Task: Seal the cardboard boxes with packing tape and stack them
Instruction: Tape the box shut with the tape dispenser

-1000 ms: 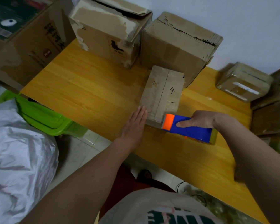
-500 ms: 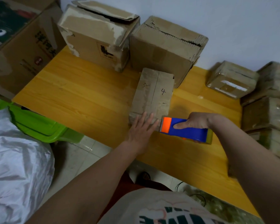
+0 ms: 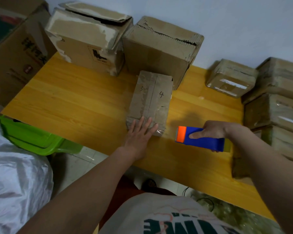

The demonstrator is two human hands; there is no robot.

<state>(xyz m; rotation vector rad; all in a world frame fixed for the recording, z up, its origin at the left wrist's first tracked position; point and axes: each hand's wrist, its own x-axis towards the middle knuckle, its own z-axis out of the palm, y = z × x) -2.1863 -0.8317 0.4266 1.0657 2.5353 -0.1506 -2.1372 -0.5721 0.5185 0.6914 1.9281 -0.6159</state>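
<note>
Box [image 3: 150, 100] under flat left hand [image 3: 139, 134]; right hand [image 3: 213, 130] grips tape dispenser [image 3: 200, 138].

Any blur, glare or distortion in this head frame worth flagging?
Head view: wide-angle bend at the edges; dim, soft light; a shadow on the table beside the tape dispenser; glare on the taped boxes at right; near foreground blurry.

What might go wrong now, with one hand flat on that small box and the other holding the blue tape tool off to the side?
The small box sits near the table front edge, so a firm press from the left hand might slide it off. The tape dispenser in the right hand has an orange cutter end pointing toward the left fingers; bringing it back could nick them. Tape on the box's near end looks wrinkled and may lift.
</note>
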